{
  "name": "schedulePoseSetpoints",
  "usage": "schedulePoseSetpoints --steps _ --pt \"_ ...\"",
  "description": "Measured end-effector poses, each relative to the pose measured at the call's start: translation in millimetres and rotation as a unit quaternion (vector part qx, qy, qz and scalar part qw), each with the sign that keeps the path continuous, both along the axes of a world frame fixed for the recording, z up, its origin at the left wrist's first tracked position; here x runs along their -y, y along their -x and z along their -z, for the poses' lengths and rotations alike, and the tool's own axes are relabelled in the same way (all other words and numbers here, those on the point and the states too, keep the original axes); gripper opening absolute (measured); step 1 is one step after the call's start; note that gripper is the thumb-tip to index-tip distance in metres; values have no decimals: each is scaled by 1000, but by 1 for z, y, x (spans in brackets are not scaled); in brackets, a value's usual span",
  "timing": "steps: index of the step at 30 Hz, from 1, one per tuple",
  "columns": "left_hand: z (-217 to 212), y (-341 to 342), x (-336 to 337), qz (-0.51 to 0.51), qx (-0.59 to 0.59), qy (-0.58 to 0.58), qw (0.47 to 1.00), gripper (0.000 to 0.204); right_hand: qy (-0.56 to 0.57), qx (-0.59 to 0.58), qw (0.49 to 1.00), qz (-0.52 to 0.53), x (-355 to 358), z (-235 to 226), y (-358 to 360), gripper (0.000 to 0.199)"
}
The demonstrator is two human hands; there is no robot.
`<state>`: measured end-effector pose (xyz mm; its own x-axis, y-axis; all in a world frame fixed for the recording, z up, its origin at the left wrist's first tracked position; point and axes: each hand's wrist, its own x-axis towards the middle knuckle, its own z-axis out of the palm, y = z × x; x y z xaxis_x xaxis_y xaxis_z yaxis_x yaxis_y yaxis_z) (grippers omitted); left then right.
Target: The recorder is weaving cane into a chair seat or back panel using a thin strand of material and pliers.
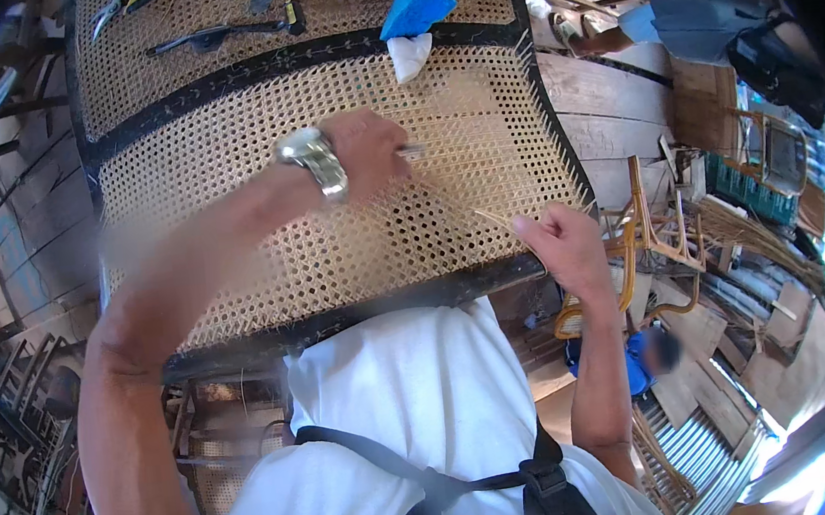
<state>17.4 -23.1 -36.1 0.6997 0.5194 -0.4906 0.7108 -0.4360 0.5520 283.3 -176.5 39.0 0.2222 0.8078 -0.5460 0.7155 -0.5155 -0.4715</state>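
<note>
Clearly, some lettering can be made out: red capitals with a smaller dark line of print above them, on the white shirt (405, 379) just beside the near edge of the cane panel (268, 122). The panel itself, a pale weave with open holes inside a black frame (242, 66), lies in front of the person and beneath both hands. Above the panel's middle is the left hand (371, 151), a silver watch (312, 162) on its wrist; its fingers are curled, but blur hides whether they grip the small shiny bit at their tips. At the panel's near right corner, the right hand (564, 247) is folded, thumb against fingers, pinching pale strands (491, 217) that stretch over the weave toward the left hand. Loose ends stick out along the panel's right edge.

On the panel's far crossbar rests a blue block (414, 6), touching a white lump (410, 57) on the weave. Beyond the crossbar lies a dark tool (219, 39) with a yellow part. To the right of the panel are bent-wood chair frames (638, 234), a person in grey shorts (700, 26), and another in blue (637, 365).
</note>
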Motion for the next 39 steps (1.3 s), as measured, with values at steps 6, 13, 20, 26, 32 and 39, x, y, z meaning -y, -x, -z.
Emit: schedulePoseSetpoints --steps 6,13,20,26,32,39 --pt "6 106 -81 -61 -83 -84 991 42 -9 50 993 -108 -21 11 63 24" --pt "18 66 -36 120 75 -417 898 27 -249 74 961 -98 0 19 50 25" --pt "8 -3 28 43 62 -117 990 25 -172 -15 985 -3 8 49 54 10" --pt "-14 -28 20 21 -3 -28 999 44 -159 -14 987 -30 2 44 49 8" --pt "15 -18 11 45 59 -34 997 48 -123 -58 991 12 -1 48 53 6" --pt "26 65 -52 -94 -21 -69 993 53 -219 -17 967 -131 3 43 45 8"
